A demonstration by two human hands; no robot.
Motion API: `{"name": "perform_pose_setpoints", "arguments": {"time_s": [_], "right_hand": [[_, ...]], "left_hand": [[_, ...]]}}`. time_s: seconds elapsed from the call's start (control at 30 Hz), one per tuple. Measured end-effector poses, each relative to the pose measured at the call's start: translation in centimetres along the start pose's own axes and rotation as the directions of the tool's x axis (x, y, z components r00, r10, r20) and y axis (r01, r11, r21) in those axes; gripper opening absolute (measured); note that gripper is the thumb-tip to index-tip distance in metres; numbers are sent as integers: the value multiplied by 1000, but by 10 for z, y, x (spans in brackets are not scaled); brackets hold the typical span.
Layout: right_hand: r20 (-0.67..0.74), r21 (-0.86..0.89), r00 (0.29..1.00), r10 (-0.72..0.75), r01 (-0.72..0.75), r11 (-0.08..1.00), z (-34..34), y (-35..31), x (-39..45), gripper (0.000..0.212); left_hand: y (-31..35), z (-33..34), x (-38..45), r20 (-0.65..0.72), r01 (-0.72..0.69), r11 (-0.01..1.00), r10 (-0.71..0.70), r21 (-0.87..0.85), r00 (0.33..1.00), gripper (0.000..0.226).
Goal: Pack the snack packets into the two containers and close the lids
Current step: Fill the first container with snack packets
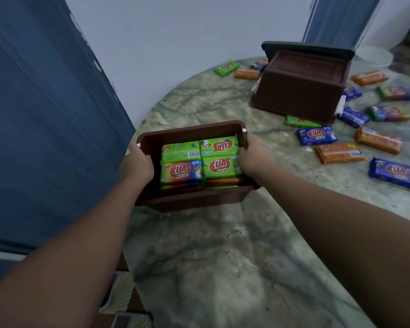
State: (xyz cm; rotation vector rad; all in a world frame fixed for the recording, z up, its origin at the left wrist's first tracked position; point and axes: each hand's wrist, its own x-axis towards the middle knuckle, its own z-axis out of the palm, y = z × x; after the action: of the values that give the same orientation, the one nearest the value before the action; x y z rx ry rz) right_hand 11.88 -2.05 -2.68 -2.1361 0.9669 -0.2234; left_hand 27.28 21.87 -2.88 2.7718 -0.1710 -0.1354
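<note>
Both hands' grip (137, 165) (253, 157) — container (189, 132) between.

A round marble-patterned worktop (223, 256) fills the near right. A blue curtain (45, 114) hangs at left, another blue curtain (336, 17) far right (both against a pale wall (187, 31)). A white bowl-like object (374, 55), blurred, sits far right.

"KUAT" is printed on the snack packets (220, 166).

Hands (194, 159) around packed container (189, 131)
</note>
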Motion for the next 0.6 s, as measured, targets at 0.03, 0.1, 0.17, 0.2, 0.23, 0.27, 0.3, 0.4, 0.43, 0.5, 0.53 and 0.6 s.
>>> {"name": "perform_pose_setpoints", "arguments": {"time_s": [0.03,0.1,0.17,0.2,0.23,0.27,0.3,0.4,0.43,0.5,0.53,0.6], "right_hand": [[10,-2,1000,-10,10,1000,-3,2,-3,27],[21,-4,999,-28,28,1000,-8,7,-8,26],[32,-14,998,-48,49,999,-14,15,-13,28],[46,-13,997,-58,59,998,-17,19,-16,30],[61,-8,996,-67,67,998,-21,23,-20,31],[77,-6,994,-75,76,997,-24,27,-23,32],[85,-12,993,-86,88,996,-27,31,-26,33],[96,-56,990,-107,113,992,-34,43,-34,31],[101,-66,989,-112,119,991,-35,45,-37,31],[115,-71,988,-105,114,991,-40,46,-44,32],[124,-64,987,-99,108,992,-42,47,-47,33],[132,-45,987,-91,98,994,-45,48,-51,36]], "left_hand": [[0,0,-6,-5,6,1000,-6,-3,1000,44],[0,1,-19,-21,11,1000,-11,-16,1000,45],[1,2,-33,-33,11,1000,-12,-22,999,46],[1,3,-41,-31,18,1000,-18,-18,999,46],[0,4,-49,-28,26,1000,-26,-11,999,46],[-1,5,-58,-28,36,999,-36,-8,999,46],[-2,7,-66,-32,38,999,-38,-10,999,45],[-5,11,-87,-50,42,999,-43,-17,998,44],[-4,11,-94,-53,50,999,-50,-16,997,44],[-1,10,-106,-46,66,998,-66,-16,997,46],[1,9,-111,-42,72,997,-73,-19,996,47],[6,6,-117,-43,62,998,-63,-27,997,47]]}}
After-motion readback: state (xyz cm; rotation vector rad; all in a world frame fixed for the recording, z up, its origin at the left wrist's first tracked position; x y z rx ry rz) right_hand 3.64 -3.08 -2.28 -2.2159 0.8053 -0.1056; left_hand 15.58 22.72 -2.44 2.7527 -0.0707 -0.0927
